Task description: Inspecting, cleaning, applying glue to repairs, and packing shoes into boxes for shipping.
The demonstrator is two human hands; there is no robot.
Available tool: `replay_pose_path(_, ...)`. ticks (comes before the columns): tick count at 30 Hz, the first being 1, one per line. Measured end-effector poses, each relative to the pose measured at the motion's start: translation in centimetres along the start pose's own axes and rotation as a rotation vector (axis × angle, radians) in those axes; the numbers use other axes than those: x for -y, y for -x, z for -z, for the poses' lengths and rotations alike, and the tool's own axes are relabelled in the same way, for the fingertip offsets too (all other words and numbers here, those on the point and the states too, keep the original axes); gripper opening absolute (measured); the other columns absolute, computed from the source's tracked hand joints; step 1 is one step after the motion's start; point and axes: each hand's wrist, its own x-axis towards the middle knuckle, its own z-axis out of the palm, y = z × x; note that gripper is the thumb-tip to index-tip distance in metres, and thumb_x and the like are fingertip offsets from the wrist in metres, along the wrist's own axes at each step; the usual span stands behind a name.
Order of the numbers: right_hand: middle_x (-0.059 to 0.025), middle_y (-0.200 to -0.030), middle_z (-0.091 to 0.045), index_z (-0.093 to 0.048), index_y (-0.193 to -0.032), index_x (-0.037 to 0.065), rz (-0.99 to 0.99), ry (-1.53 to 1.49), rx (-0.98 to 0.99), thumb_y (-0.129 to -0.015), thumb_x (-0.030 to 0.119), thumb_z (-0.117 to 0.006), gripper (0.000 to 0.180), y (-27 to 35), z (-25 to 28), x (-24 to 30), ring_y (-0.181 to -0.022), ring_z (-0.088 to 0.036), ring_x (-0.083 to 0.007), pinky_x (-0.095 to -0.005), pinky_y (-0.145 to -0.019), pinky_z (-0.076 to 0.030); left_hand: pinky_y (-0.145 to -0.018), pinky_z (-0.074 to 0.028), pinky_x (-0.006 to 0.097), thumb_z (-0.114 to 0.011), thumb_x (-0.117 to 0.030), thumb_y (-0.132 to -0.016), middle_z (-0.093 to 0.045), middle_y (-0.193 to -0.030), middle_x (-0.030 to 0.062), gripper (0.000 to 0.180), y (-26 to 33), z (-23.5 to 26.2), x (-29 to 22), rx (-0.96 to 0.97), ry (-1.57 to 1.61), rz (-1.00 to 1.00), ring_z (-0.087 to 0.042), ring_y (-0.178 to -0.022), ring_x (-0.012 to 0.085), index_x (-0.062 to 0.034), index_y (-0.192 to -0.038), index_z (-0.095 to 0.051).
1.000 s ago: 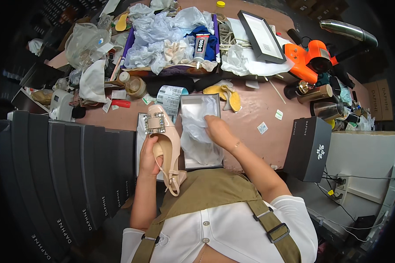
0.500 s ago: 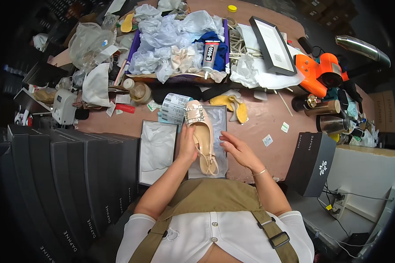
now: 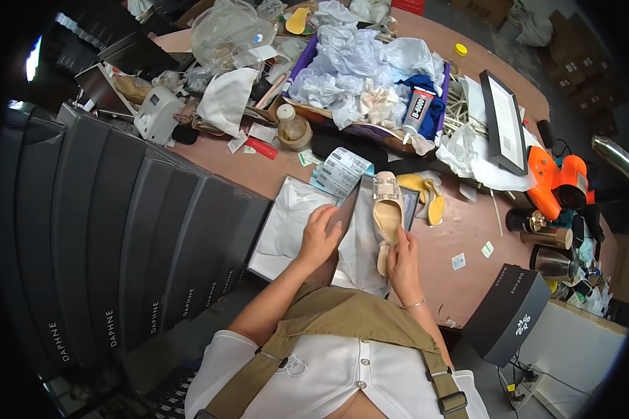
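A: Where is the beige shoe (image 3: 387,215)?

B: Just right of the frame's centre, toe up, over the right-hand box (image 3: 410,204), which is lined with white tissue (image 3: 356,241).

A: Held?

B: Yes, the right hand (image 3: 403,265) has its fingers closed on the heel end. Whether the sole touches the tissue, I can't tell.

A: And the left hand (image 3: 318,241)?

B: Near the middle, by the left-hand box (image 3: 269,266), fingers a little apart with nothing between them. I can't tell if it touches the rim.

A: What's in that box?

B: White paper (image 3: 295,218), creased, spread over most of the bottom.

A: The purple-edged box (image 3: 299,70) at the upper centre?

B: Heaped with crumpled pale wrapping (image 3: 353,66), plus a blue cloth (image 3: 437,105) and a tube (image 3: 418,112) at its right side.

A: Other containers?

B: A jar (image 3: 295,133) with a white cap below that box's left corner, contents unclear; dark boxes (image 3: 112,237) ranked along the left; one more dark box (image 3: 507,314) at lower right.
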Motion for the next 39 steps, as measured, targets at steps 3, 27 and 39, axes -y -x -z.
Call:
replay_pose_path(3,-0.0261,-0.122,-0.043,-0.046,-0.128,0.001,-0.033,0.057,0.007,-0.086,-0.002,-0.049,0.043,1.2,-1.1,-1.6,-0.099,-0.054,-0.0393,-0.0405,-0.086,-0.046,-0.102,-0.032,0.046,-0.066,-0.018,-0.078,-0.04,-0.131,0.0253,0.05,0.9,2.2,3.9,0.017,-0.408,0.04,-0.036,-0.124,0.0408,-0.0016,-0.123,-0.052)
replay_pose_path(27,-0.0144,-0.087,-0.057,-0.059,-0.102,0.001,0.22,-0.031,0.384,-0.074,0.001,-0.06,0.028,2.5,-0.6,0.8,-0.075,-0.058,-0.0321,-0.0378,-0.068,-0.049,-0.09,-0.046,0.035,-0.056,-0.003,-0.083,-0.057,-0.114,0.0132,0.031,7.3,-0.8,-2.8,0.408,0.316,0.314,-0.057,-0.105,0.0239,0.001,-0.114,-0.056)
replay_pose_path(39,-0.0053,-0.094,-0.061,-0.062,-0.103,0.006,0.69,0.643,0.575,-0.081,0.018,-0.053,0.027,2.1,-7.5,-1.4,-0.09,-0.055,-0.0202,-0.0329,-0.076,-0.04,-0.105,-0.027,0.054,-0.052,-0.014,-0.08,-0.067,-0.087,0.0086,0.022,6.2,-1.5,-2.0,1.062,-0.863,-0.567,-0.062,-0.089,0.0226,-0.0063,-0.092,-0.069)
